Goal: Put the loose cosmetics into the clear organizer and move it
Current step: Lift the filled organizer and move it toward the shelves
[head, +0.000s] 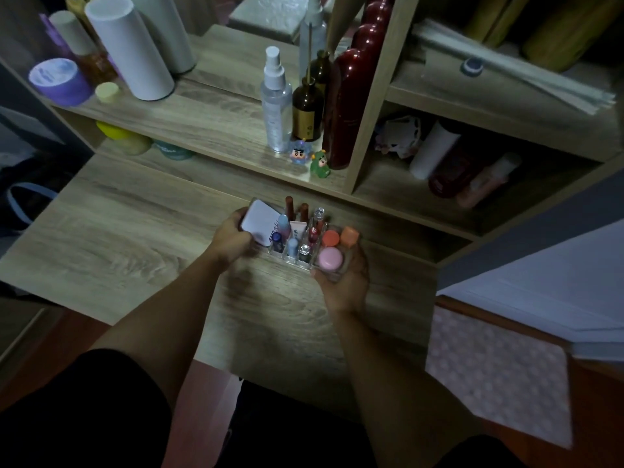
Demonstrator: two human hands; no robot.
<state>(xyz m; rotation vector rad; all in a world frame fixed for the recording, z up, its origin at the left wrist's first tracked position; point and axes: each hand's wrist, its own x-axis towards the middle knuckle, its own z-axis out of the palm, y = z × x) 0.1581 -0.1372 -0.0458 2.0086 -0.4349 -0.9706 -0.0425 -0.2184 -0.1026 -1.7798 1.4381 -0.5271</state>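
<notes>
The clear organizer (305,263) is at the middle of the wooden desk (128,238), filled with cosmetics. A white flat compact (261,220) leans at its left end. Lipstick tubes (289,207) and small bottles stand in the middle slots. A pink round jar (330,258) and two orange jars (339,236) fill its right end. My left hand (233,238) grips the organizer's left end at the compact. My right hand (346,282) holds the right end from beneath. Whether the organizer is lifted off the desk I cannot tell.
A shelf unit stands right behind the organizer, with a spray bottle (277,103), a brown bottle (307,109), a tall red bottle (344,106) and two small figurines (310,160). White cylinders (128,49) and a purple jar (59,81) sit up left. A bed edge (506,366) lies to the right.
</notes>
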